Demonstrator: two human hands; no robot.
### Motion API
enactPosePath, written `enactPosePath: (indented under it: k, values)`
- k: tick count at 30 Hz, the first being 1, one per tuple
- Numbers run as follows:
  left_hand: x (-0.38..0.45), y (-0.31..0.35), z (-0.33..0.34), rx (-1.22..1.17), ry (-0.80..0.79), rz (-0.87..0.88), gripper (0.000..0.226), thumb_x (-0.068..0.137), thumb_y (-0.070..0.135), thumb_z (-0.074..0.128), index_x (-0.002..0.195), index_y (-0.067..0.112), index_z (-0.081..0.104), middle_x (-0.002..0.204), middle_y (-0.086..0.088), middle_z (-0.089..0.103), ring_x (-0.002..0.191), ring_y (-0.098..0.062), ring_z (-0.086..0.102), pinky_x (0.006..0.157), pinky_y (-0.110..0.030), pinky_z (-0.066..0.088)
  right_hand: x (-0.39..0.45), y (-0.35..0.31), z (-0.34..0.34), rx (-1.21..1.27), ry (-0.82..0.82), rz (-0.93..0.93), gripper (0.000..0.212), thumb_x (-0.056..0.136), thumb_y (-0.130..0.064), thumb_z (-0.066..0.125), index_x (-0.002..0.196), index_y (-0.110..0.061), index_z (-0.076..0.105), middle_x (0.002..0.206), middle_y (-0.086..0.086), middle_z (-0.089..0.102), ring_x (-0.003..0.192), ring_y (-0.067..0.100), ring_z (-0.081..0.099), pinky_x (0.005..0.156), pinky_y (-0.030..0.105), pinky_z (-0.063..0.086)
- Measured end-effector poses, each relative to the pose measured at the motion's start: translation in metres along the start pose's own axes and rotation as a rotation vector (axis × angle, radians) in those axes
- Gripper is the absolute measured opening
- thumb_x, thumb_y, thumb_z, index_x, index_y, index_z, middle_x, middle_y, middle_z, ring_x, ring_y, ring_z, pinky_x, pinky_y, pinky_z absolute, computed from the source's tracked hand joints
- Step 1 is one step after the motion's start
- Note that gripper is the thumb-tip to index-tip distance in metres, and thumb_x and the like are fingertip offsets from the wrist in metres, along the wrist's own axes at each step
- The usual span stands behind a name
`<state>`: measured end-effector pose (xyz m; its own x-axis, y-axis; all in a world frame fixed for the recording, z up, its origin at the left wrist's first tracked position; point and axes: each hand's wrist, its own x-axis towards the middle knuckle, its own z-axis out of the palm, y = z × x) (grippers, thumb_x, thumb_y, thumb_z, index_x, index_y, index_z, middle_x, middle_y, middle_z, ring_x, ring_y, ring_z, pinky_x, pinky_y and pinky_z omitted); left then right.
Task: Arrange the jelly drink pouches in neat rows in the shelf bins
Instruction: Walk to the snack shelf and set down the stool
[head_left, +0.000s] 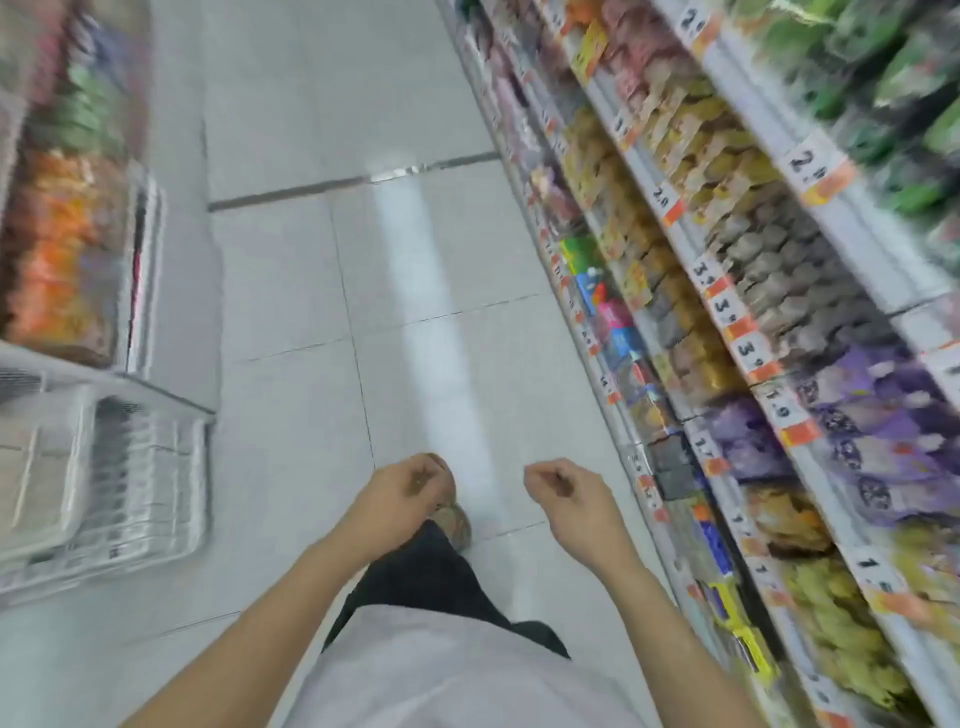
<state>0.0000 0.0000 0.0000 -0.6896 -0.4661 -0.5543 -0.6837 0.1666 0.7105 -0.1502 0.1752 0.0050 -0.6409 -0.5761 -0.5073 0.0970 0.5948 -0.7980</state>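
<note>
Left hand (402, 488), right hand (563, 491) — empty (loosely curled).

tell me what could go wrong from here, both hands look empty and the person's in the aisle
1. The left hand and right hand hold nothing, so no pouch is being arranged yet; the frame is too blurred to pick out jelly pouches, and the wrong bin could be chosen.
2. The shelf edge runs close beside the right arm, which might knock packets off.
3. The wire basket juts into the aisle on the left, a possible snag.
</note>
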Motion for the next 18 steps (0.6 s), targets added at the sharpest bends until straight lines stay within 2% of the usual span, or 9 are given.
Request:
enactPosePath:
  k: [4,7,11,14,18]
  values:
    - [0.037,-0.017,-0.039,0.035,0.011,-0.065,0.017,0.096,0.038,0.050,0.091,0.030,0.064,0.090,0.017,0.069,0.079,-0.003,0.064,0.077,-0.023,0.053,0.082,-0.059,0.015,-0.141,-0.153,-0.108,0.012,0.094,-0.026,0.064,0.103,-0.022,0.072,0.098,-0.015,0.071,0.090,-0.008,0.063,0.076,0.006,0.046]
    - [0.091,-0.015,-0.085,0.003,0.032,-0.121,0.017,0.095,0.039,0.049,0.090,0.031,0.063,0.086,0.015,0.069,0.075,-0.005,0.064,0.074,-0.026,0.054,0.160,-0.114,0.028,-0.324,-0.214,-0.205,0.015,0.094,-0.031,0.064,0.107,-0.025,0.069,0.100,-0.016,0.069,0.093,-0.008,0.061,0.079,0.005,0.044]
    - [0.172,0.011,-0.154,0.009,0.055,-0.115,0.018,0.095,0.038,0.048,0.091,0.028,0.062,0.085,0.014,0.069,0.075,-0.006,0.063,0.075,-0.030,0.054,0.251,-0.188,0.035,-0.402,-0.269,-0.232,0.016,0.093,-0.034,0.064,0.107,-0.026,0.069,0.100,-0.019,0.069,0.093,-0.008,0.061,0.082,0.014,0.048]
    - [0.243,0.044,-0.206,0.052,0.049,-0.083,0.016,0.096,0.036,0.048,0.097,0.028,0.062,0.094,0.016,0.067,0.081,-0.001,0.061,0.077,-0.025,0.052,0.315,-0.230,0.030,-0.437,-0.290,-0.224,0.019,0.093,-0.036,0.063,0.109,-0.028,0.069,0.102,-0.019,0.069,0.095,-0.006,0.062,0.084,0.017,0.050]
    - [0.341,0.091,-0.270,0.089,0.047,-0.033,0.017,0.095,0.038,0.047,0.098,0.029,0.062,0.096,0.019,0.064,0.086,-0.001,0.061,0.076,-0.026,0.052,0.398,-0.271,0.008,-0.475,-0.300,-0.178,0.021,0.094,-0.037,0.062,0.111,-0.028,0.068,0.103,-0.018,0.069,0.097,-0.006,0.062,0.087,0.017,0.048]
